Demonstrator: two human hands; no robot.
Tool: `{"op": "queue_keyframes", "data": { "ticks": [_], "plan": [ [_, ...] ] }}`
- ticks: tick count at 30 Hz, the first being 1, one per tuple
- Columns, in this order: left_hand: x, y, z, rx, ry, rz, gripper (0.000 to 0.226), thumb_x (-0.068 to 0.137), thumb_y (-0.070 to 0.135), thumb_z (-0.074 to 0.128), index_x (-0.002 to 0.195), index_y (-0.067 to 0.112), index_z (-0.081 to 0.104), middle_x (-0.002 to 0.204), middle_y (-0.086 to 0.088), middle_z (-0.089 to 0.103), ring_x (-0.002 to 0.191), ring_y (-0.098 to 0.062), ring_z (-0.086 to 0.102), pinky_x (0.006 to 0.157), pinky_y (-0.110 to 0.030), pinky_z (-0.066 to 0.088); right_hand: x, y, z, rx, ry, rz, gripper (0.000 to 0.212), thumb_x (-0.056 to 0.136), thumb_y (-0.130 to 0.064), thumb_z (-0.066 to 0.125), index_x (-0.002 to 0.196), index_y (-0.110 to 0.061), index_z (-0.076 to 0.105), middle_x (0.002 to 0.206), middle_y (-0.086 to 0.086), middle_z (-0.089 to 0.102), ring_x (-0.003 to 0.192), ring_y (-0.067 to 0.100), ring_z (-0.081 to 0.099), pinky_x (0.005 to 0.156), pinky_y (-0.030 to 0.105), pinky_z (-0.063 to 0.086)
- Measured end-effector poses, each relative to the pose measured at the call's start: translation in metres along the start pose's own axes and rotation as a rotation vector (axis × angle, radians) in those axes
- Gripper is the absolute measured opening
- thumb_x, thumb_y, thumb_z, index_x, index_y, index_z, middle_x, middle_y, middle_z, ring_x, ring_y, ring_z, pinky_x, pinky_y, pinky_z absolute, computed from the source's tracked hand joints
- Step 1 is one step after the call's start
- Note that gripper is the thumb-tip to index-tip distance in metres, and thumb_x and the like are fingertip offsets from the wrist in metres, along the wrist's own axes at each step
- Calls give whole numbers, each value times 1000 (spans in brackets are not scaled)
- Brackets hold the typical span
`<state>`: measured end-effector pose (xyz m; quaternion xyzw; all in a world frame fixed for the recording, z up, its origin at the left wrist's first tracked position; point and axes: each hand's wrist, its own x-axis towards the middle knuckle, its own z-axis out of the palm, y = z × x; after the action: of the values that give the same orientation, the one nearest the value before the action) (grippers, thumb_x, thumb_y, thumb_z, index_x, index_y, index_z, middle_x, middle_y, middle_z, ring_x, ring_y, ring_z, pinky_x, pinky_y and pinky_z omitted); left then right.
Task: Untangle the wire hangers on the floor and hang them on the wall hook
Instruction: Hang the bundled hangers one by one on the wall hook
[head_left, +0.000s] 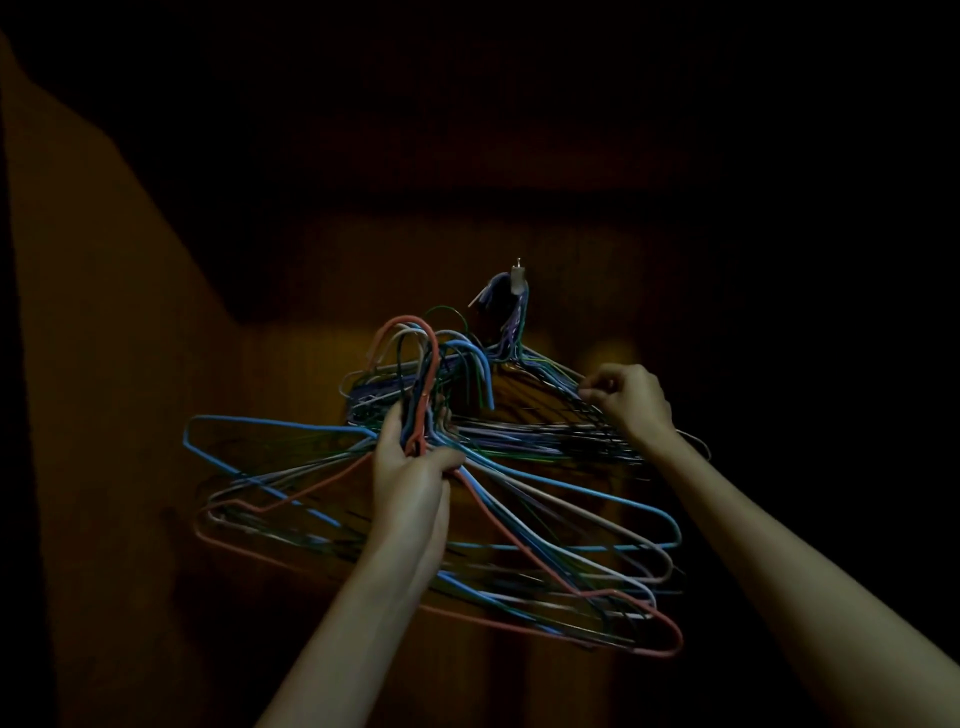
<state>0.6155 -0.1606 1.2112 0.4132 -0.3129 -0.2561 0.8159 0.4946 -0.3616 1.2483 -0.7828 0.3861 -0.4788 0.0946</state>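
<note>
Head view: a dim room, both bare arms raised toward a dark brownish wall (156, 415).
Left hand: the left hand (410, 462) is clenched round the necks of a bunch of thin coloured wire hangers (519, 519) (blue, pale pink-white, green and dark ones), fingers and thumb wrapped about the gathered stems just under their hooks.
Red hanger: a salmon-red wire hanger (649, 618) is part of that bunch; its curved hook rises above the fist and its triangle spreads low, to the right corner and out to the left.
Held bunch: it fans wide on both sides of the left wrist, held in the air in front of the wall, its hook tops just left of and below the wall hook.
Wall hook: a small metal wall hook (518, 278) sits above centre, with a second set of wire hangers hung on the hook (550, 415) already on it, their hooks crowded over it.
Right hand: the right hand (631, 400) pinches the right shoulder wires of that hung set between thumb and curled fingers.
Lighting: very low, so finer tangles among the wires cannot be told.
</note>
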Motion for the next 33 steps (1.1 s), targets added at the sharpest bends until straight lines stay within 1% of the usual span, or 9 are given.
{"op": "queue_keyframes", "data": {
  "ticks": [7,9,11,13,17,22,25,29,33],
  "plan": [
    [1,-2,0,-1,-1,-24,79,83,-21,45,147,24,29,143,-3,44,132,-22,41,111,-38,27,-7,-3,1,-47,58,-18,16,84,-28,67,99,-25,69,106,-1,61,96,16,58,77,37,52],
    [0,-4,-1,0,-7,-30,78,83,-21,45,146,23,30,143,-6,45,131,-24,42,113,-42,27,-13,-9,-2,-16,67,-48,19,83,-28,69,101,-23,69,107,0,60,97,17,57,78,37,51],
    [-3,-4,-1,-11,-5,-33,77,84,-21,44,147,22,29,142,-7,45,130,-23,43,111,-37,29,-22,-17,-5,41,50,-106,18,82,-25,69,100,-19,70,103,-1,60,93,14,55,76,32,47],
    [-7,-4,0,-30,3,-38,77,85,-20,43,148,22,27,142,-5,44,130,-22,43,105,-31,29,-36,-29,-7,132,-18,-136,15,83,-20,68,98,-18,69,99,-3,60,90,12,55,75,26,43],
    [-16,-7,2,-70,10,-40,77,85,-21,43,147,22,28,142,-6,46,129,-22,44,103,-32,32,-65,-50,-1,244,-236,-151,8,86,-19,65,91,-26,65,90,-10,63,92,10,59,84,27,48],
    [-25,-13,1,-78,-22,-64,78,82,-22,43,146,21,31,138,-9,49,126,-24,48,101,-34,40,-95,-69,3,393,-459,-164,7,89,-17,61,87,-23,64,80,-9,63,74,2,59,64,13,47],
    [-33,-13,-1,-74,-39,-79,76,82,-23,42,144,21,35,134,-8,53,122,-22,51,86,-26,42,-105,-74,4,452,-492,-159,11,88,-12,61,82,-21,64,78,-9,63,66,-7,58,63,7,46],
    [-47,-12,-7,-77,-42,-100,76,82,-24,41,143,21,34,129,-8,55,117,-22,53,86,-26,43,-119,-77,3,454,-509,-109,11,92,-12,55,86,-15,64,82,-5,64,75,2,60,68,11,48],
    [-57,-14,-17,-65,-50,-117,75,82,-23,42,143,20,37,128,-8,56,112,-18,54,82,-24,41,-129,-79,8,428,-418,-91,14,94,-13,53,86,-20,62,91,-2,65,89,12,62,82,28,50]
  ]
}}
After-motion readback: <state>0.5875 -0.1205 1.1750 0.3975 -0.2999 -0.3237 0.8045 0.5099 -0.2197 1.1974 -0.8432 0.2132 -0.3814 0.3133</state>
